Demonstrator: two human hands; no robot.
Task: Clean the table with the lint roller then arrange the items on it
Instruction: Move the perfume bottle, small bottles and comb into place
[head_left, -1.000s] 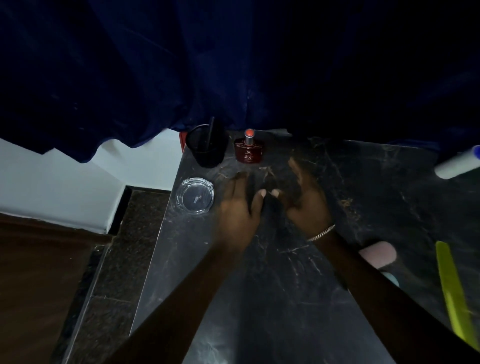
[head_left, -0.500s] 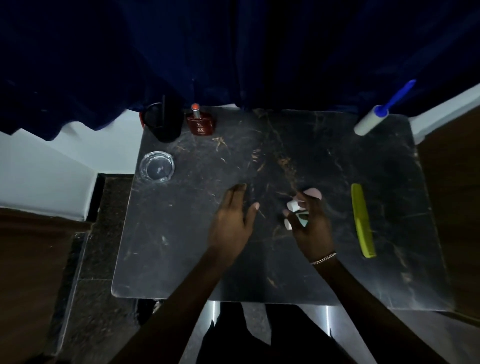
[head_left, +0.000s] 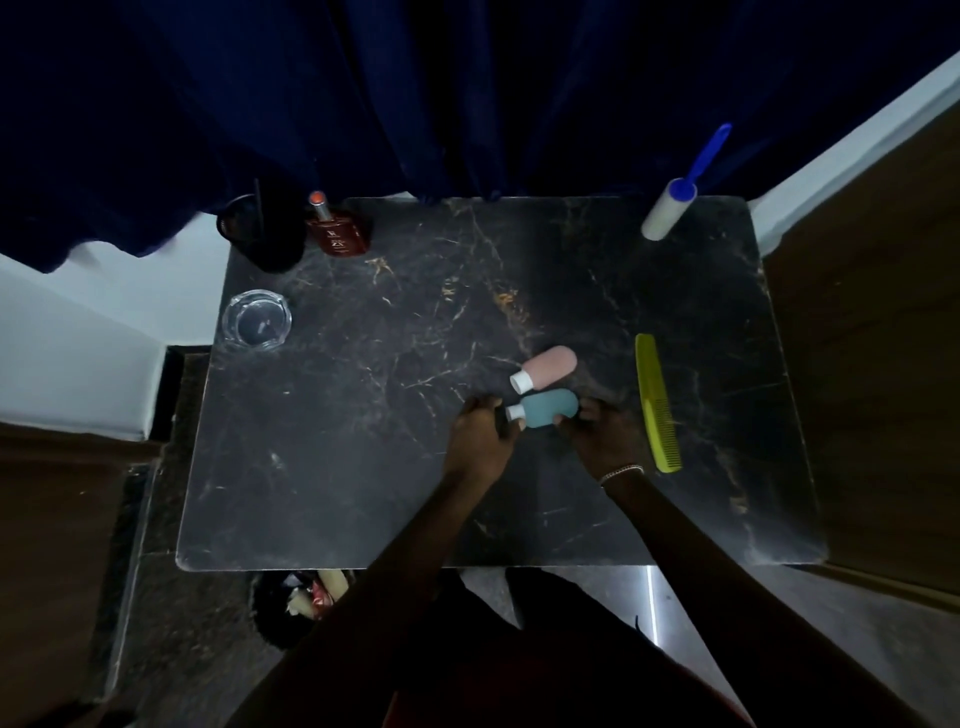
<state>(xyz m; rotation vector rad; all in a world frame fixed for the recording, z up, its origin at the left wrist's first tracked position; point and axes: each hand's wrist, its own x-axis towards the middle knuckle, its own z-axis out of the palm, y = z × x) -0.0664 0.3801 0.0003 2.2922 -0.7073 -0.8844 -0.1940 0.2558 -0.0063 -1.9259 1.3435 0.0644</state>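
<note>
On the dark marble table (head_left: 363, 467) a teal bottle (head_left: 548, 408) with a white cap lies on its side. My left hand (head_left: 480, 441) pinches its cap end and my right hand (head_left: 605, 434) grips its base. A pink bottle (head_left: 548, 368) lies just beyond it, untouched. The lint roller (head_left: 670, 208), white with a blue handle, rests at the far right corner. A yellow-green comb (head_left: 657, 402) lies right of my right hand. At the far left stand a red perfume bottle (head_left: 337, 231) and a black cup (head_left: 265, 234), with a glass ashtray (head_left: 257, 318) nearer.
A dark blue curtain (head_left: 467, 93) hangs over the table's far edge. A wooden panel (head_left: 872, 338) flanks the right side. White wall and dark floor lie to the left. A black bag with wrappers (head_left: 298, 603) sits under the near edge.
The view has pulled back and shifted right. Both hands moved from the far left of the table to the two small bottles; the pink one now lies free and both hands hold the teal one.
</note>
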